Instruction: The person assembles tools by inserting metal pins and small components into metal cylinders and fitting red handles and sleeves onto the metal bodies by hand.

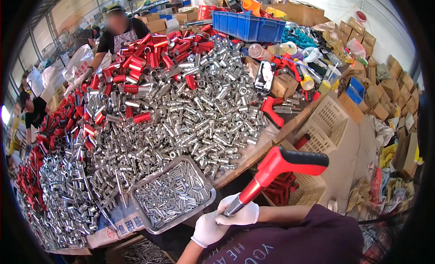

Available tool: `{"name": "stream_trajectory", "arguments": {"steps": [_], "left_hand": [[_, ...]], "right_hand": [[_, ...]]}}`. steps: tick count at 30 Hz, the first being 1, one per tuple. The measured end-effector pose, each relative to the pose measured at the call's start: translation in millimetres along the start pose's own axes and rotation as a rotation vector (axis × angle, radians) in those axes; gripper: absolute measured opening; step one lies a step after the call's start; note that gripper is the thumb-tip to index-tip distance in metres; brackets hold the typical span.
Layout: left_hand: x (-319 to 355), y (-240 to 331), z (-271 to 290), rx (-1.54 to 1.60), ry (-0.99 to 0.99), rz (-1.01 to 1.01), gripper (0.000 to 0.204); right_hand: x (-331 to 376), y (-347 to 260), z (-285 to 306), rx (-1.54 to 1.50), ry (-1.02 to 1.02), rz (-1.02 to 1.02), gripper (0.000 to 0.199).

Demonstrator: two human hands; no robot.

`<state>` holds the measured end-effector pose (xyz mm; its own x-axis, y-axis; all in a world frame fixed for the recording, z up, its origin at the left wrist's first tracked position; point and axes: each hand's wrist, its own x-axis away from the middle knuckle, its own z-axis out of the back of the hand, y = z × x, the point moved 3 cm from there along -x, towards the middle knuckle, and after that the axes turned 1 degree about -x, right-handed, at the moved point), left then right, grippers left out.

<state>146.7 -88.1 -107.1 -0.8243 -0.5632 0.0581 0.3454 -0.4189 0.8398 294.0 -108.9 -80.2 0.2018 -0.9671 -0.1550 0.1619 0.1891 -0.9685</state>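
Observation:
A red pistol-shaped tool (267, 171) with a black grip points up and to the right in front of me. Its shiny metal end sits in my white-gloved hands. My right hand (244, 214) wraps round that end. Just left of it and lower, my left hand (207, 228) is closed at the tip; the fingers of both hands overlap, so whatever small part lies between them is hidden. Left of my hands, a metal tray (136, 201) full of small silver pins rests at the table's near edge.
A large heap of silver metal sleeves (195, 123) covers the table, with red tubes (145, 60) beyond. A phone (264, 77) and a red handle (273, 112) lie at the right. A blue crate (247, 27) stands behind. Pale plastic crates (324, 123) sit beside the table. A co-worker (120, 35) stands opposite.

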Motion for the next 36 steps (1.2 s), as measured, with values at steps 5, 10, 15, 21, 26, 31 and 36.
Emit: {"name": "stream_trajectory", "arguments": {"steps": [5, 10, 15, 21, 26, 31, 36], "left_hand": [[-7.7, -0.6, -4.8, -0.122, 0.255, 0.236, 0.024], [-7.6, -16.2, -5.5, 0.502, -0.163, 0.286, 0.023], [-8.1, -31.1, -26.0, 0.617, -0.134, 0.085, 0.015], [-12.7, -49.2, -39.4, -0.14, 0.203, 0.184, 0.028], [18.8, -115.2, -60.0, 0.913, -0.034, 0.236, 0.054], [14.5, -169.5, -19.0, -0.258, -0.155, 0.396, 0.053], [29.7, -271.8, -60.3, 0.093, 0.426, 0.595, 0.062]], "right_hand": [[-6.0, 11.0, 2.1, -0.19, 0.053, -0.161, 0.016], [-4.2, 21.3, 2.4, -0.244, 0.015, -0.235, 0.017], [-3.2, 35.3, -3.5, -0.224, -0.087, -0.256, 0.017], [3.1, 63.7, -10.1, -0.11, -0.024, -0.187, 0.019], [14.8, 56.9, 36.6, -0.442, -0.525, -0.492, 0.047], [11.4, 61.6, 82.4, -0.382, -0.394, -0.83, 0.064], [-11.4, 91.9, 10.9, 0.229, -0.362, -0.913, 0.042]]}}
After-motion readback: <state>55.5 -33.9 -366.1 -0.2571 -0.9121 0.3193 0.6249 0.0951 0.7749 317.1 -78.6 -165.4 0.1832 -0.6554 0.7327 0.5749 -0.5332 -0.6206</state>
